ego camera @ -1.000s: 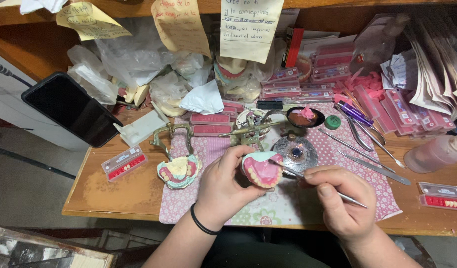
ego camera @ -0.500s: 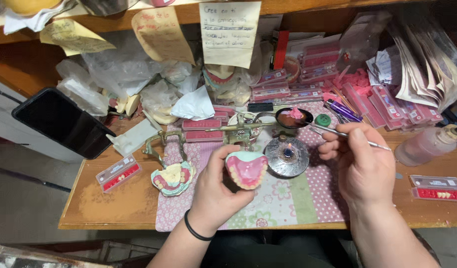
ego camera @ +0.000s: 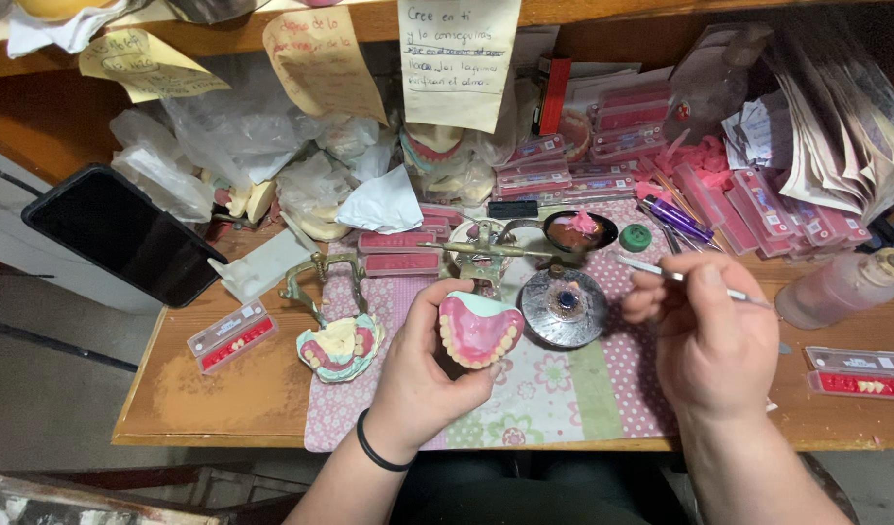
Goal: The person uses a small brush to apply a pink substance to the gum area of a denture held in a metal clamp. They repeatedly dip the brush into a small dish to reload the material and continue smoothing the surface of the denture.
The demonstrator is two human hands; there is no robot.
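Observation:
My left hand (ego camera: 423,374) holds a pink wax denture (ego camera: 479,329) with a row of pale teeth, lifted above the patterned cloth (ego camera: 564,389). My right hand (ego camera: 704,335) grips a thin metal wax tool (ego camera: 661,273) like a pen, its tip pointing left toward the small dark spoon-like dish of pink wax (ego camera: 579,229). Between the hands stands a round metal burner (ego camera: 564,306) with a small blue flame.
A second denture on a brass articulator (ego camera: 338,340) stands at left. A dark phone (ego camera: 117,233) leans at the far left. Flat red tooth cards (ego camera: 231,335) lie around, a bottle (ego camera: 845,282) at right, plastic bags and paper notes behind.
My right hand has moved up from the denture toward the wax dish with the tool. The left hand keeps the denture, now turned teeth-down and held slightly left.

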